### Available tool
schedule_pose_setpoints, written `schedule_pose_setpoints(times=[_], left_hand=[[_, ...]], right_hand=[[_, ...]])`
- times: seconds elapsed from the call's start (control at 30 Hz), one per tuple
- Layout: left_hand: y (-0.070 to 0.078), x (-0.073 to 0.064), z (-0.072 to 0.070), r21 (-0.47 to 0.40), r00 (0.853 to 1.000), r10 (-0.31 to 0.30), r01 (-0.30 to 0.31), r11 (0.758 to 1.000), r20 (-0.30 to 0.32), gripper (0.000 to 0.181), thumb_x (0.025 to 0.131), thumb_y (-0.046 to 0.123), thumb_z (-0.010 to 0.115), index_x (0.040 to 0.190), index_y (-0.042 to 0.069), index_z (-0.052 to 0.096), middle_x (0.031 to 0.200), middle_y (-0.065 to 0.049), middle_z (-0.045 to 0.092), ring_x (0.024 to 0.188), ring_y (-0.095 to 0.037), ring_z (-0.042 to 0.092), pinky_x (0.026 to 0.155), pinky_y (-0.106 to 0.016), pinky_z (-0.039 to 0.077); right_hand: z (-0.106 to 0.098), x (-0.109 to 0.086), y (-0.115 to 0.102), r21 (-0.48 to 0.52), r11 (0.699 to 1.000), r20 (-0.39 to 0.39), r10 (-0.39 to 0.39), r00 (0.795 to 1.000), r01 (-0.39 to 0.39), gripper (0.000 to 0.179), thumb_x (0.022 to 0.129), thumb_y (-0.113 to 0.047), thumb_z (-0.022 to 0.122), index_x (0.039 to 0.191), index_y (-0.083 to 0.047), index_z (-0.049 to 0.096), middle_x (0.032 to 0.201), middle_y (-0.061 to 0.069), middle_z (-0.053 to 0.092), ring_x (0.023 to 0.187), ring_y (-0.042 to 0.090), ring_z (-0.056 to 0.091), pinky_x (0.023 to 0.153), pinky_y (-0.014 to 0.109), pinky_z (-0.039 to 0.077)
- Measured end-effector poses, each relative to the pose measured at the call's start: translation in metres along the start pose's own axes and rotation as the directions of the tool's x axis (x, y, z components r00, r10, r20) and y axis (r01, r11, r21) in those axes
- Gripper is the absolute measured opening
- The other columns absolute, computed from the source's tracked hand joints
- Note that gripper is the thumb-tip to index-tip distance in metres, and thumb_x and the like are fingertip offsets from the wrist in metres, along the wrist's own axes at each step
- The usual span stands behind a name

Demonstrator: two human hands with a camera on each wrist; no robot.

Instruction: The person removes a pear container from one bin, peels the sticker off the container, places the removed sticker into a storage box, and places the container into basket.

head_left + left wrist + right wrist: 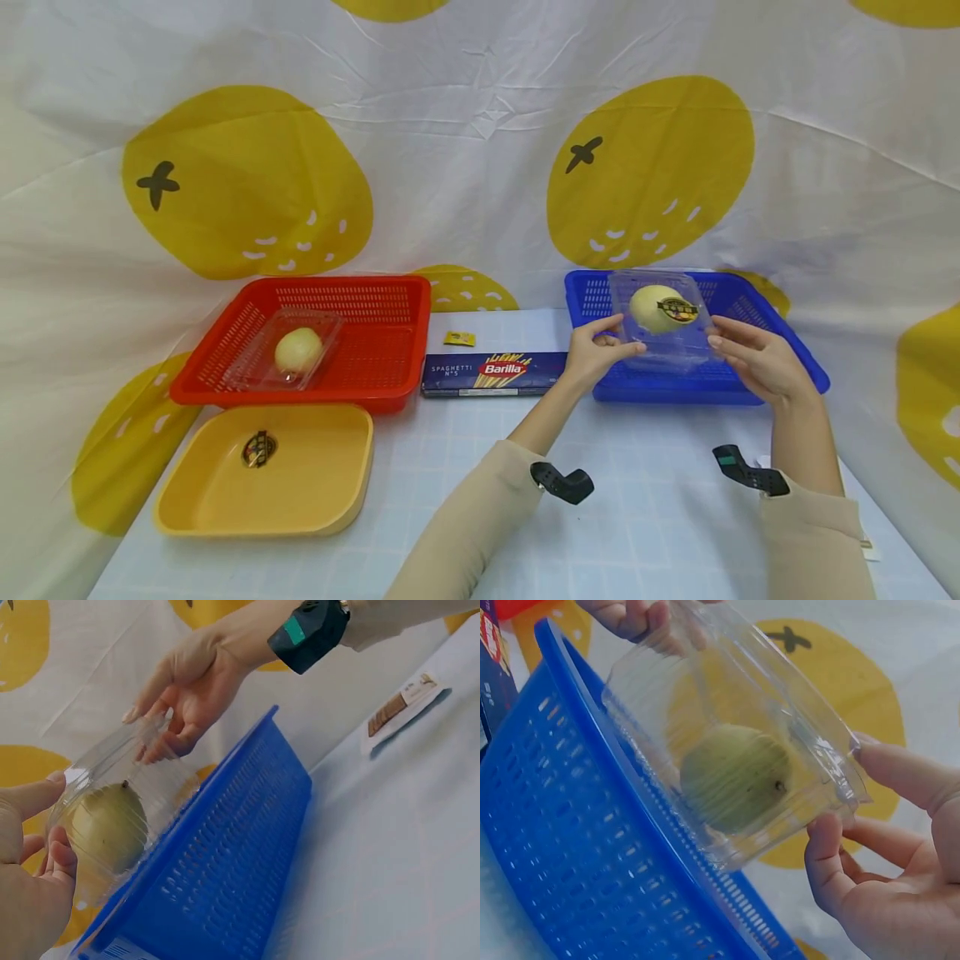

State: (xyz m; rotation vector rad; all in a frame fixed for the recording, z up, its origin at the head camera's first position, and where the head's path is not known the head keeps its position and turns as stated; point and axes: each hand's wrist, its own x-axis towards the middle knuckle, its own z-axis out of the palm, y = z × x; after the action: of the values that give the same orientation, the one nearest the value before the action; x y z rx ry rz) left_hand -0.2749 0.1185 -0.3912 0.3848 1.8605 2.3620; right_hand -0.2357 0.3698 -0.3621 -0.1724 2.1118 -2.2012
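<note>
Both hands hold a clear plastic box (pixel 663 348) over the blue basket (pixel 675 390), one at each side. Inside is a round, pale yellow-green fruit (pixel 647 307) that looks like a pear, with a short dark stem showing in the wrist views. A black and gold sticker (pixel 677 311) is on the box's lid. My left hand (pixel 595 354) pinches the left side between thumb and fingers. On the opposite side, my right hand (pixel 768 362) pinches the edge; the right wrist view shows its thumb and fingertips (pixel 826 834) there. The box tilts above the basket's rim.
A red basket (pixel 390 375) at the left holds another clear box (pixel 251 358) with a similar fruit. Before it stands a yellow tray (pixel 315 483) with a round sticker (pixel 258 449). A spaghetti box (pixel 457 375) and small yellow packet (pixel 460 338) lie between the baskets.
</note>
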Motion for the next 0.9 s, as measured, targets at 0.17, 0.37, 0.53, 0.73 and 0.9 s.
schedule_pose_setpoints(times=[0.17,0.37,0.53,0.73,0.9], left_hand=[[0.006,-0.011,-0.007,-0.038,0.999,0.021,-0.02,0.999,0.027,0.057,0.072,-0.003,0.078,0.125,-0.001,0.058,0.083,0.002,0.057,0.062,-0.005,0.051,0.061,-0.018,0.045],[0.01,-0.027,-0.018,-0.041,0.997,0.057,-0.054,0.998,0.061,0.057,0.072,-0.007,0.076,0.126,-0.005,0.056,0.067,0.002,0.055,0.06,-0.005,0.05,0.058,-0.017,0.043],[0.013,-0.041,-0.026,-0.053,0.992,0.104,-0.1,0.994,0.071,0.058,0.073,-0.008,0.075,0.127,-0.006,0.054,0.062,0.002,0.054,0.057,-0.005,0.048,0.053,-0.017,0.038],[0.016,-0.06,-0.036,-0.06,0.987,0.147,-0.143,0.988,0.07,0.057,0.072,-0.011,0.073,0.126,-0.008,0.054,0.073,0.001,0.055,0.06,-0.004,0.049,0.054,-0.017,0.038],[0.016,-0.075,-0.044,-0.039,0.984,0.17,-0.168,0.985,0.062,0.057,0.072,-0.011,0.073,0.126,-0.007,0.055,0.094,-0.004,0.054,0.065,-0.004,0.051,0.057,-0.015,0.042]], right_hand=[[0.013,-0.011,-0.002,0.015,1.0,-0.024,-0.003,1.0,0.003,0.037,0.093,-0.007,0.057,0.126,-0.022,0.056,0.109,-0.012,0.059,0.098,0.0,0.053,0.08,0.009,0.045],[0.032,-0.022,0.001,0.119,0.99,-0.008,-0.079,0.997,0.08,0.035,0.093,0.0,0.054,0.121,-0.02,0.061,0.106,-0.005,0.057,0.096,0.005,0.051,0.082,0.012,0.045],[0.046,-0.03,0.003,0.165,0.977,0.009,-0.137,0.99,0.134,0.04,0.093,0.005,0.051,0.126,-0.016,0.058,0.106,-0.002,0.056,0.093,0.005,0.053,0.082,0.013,0.045],[0.06,-0.039,0.004,0.152,0.974,0.024,-0.177,0.984,0.171,0.043,0.093,0.006,0.05,0.131,-0.013,0.054,0.106,0.0,0.052,0.088,0.007,0.052,0.081,0.014,0.045],[0.07,-0.045,0.005,0.135,0.97,0.065,-0.212,0.975,0.202,0.045,0.093,0.008,0.048,0.134,-0.01,0.05,0.106,0.002,0.048,0.087,0.008,0.051,0.079,0.015,0.046]])
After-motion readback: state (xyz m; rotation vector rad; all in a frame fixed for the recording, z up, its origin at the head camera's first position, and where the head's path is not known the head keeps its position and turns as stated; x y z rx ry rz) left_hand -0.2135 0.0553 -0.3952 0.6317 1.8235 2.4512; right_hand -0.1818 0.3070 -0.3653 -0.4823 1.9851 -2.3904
